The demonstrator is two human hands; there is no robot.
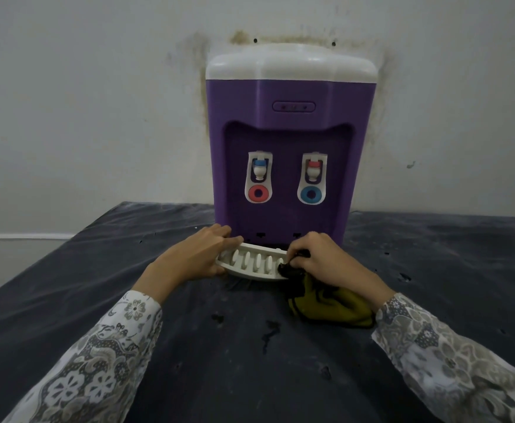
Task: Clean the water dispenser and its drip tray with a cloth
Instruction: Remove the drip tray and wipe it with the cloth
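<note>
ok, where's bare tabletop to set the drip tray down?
Free: the dark tabletop left of the left hand, and right of the purple water dispenser. Crowded: the front middle, with the white slotted drip tray, the right hand and the olive cloth.

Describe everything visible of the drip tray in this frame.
The drip tray is white, plastic-looking, curved at the front, with a row of oval slots. It sits off the dispenser, tilted just above the dark tabletop. The left hand grips its left end; the right hand presses a cloth on its right end.
</note>
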